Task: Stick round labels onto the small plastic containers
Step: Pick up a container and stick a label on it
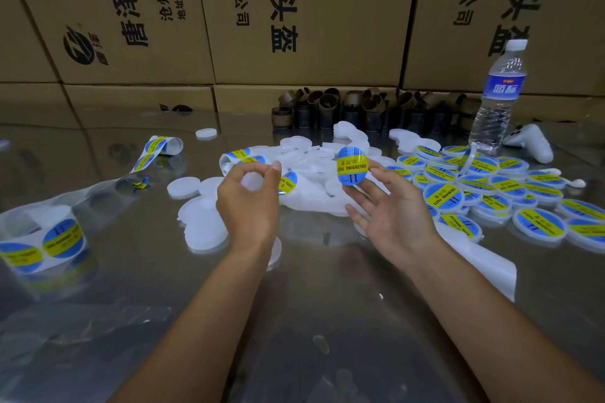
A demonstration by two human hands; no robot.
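The step in hand is bringing a label to a container: both are lifted off the bench (pixel 311 304) and held apart, not yet joined. The left hand (pixel 248 203) curls its fingers round a plain white container (pixel 252 180), pinching it by the rim with thumb and fingertips so that the flat face shows between them. The right hand (pixel 396 209) holds a round label (pixel 353 165) up at its lower edge between thumb and forefinger, the other fingers spread loose below it. The label looks peeled and free of any backing, though from this angle I cannot be sure.

The next move, as I judge it, calls for centring the label over the container's face, laying it down flat and pressing it smooth without creases.

The label is blue with a yellow band printed "SOLDERING PASTE", and it bows slightly. The container is shallow, round and milky white.

Just beyond the hands lies a heap of unlabelled containers (pixel 314 157). To the right, labelled containers (pixel 484 180) spread over the bench, faces up. A label roll (pixel 49 239) sits at the far left, its strip trailing toward the middle.
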